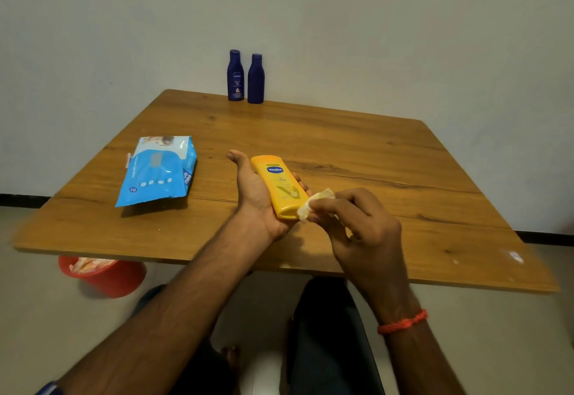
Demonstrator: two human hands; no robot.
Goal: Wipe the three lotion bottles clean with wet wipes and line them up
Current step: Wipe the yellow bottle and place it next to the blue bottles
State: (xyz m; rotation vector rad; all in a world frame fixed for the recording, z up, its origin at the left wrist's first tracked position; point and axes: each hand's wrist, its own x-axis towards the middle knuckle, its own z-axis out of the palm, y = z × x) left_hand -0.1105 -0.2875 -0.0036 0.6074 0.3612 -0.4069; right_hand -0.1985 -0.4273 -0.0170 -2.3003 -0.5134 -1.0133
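Observation:
My left hand (253, 195) cradles a yellow lotion bottle (279, 185) above the middle of the wooden table (388, 158), label up, cap end towards me. My right hand (360, 223) pinches a crumpled white wet wipe (312, 206) against the bottle's near end. Two dark blue lotion bottles stand upright side by side at the table's far edge by the wall, the left one (235, 76) with its label showing, the right one (256, 79) plain.
A blue pack of wet wipes (158, 171) lies on the table's left part. A red bucket (105, 275) holding used wipes stands on the floor under the table's near left edge. My knees are below the near edge.

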